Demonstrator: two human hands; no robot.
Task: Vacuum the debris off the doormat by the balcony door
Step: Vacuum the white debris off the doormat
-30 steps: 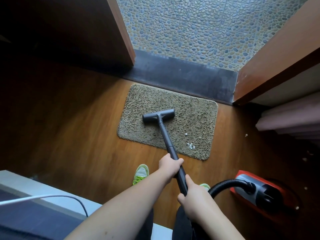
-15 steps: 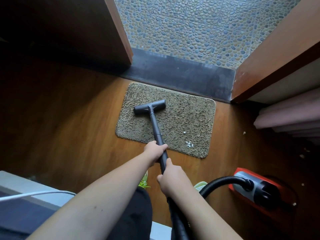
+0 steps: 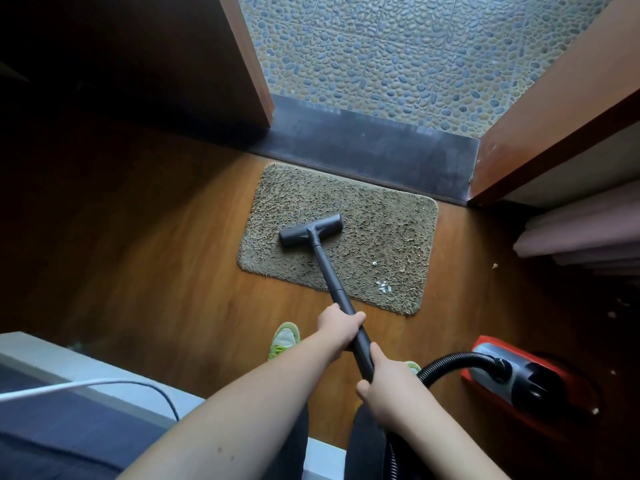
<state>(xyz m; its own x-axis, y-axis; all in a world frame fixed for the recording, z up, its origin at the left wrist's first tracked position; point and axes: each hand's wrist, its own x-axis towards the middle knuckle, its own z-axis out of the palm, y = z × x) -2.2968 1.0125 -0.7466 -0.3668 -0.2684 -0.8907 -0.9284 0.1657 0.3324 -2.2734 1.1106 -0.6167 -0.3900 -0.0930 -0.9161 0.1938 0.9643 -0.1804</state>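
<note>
Wooden floor [image 3: 166, 271] fills the middle of the frame, and the doormat [image 3: 374, 237] lies on it just below the dark threshold [image 3: 381, 150] of the open balcony door. White crumbs [image 3: 384, 287] sit near the mat's lower right corner, with one more speck [image 3: 374, 263] just above them. The vacuum head [image 3: 311, 229] rests on the mat's left half, well apart from those crumbs. Both hands grip the wand [image 3: 332, 278]: the left hand [image 3: 341, 323] has its fingers wrapped round it higher up, the right hand [image 3: 384, 386] closed round it lower. To finish well, the head probably should swing right and be drawn slowly over the crumbs, pressed flat so the pile releases them. The hose [image 3: 457, 362] runs to the red vacuum body [image 3: 526, 379] at lower right.
</note>
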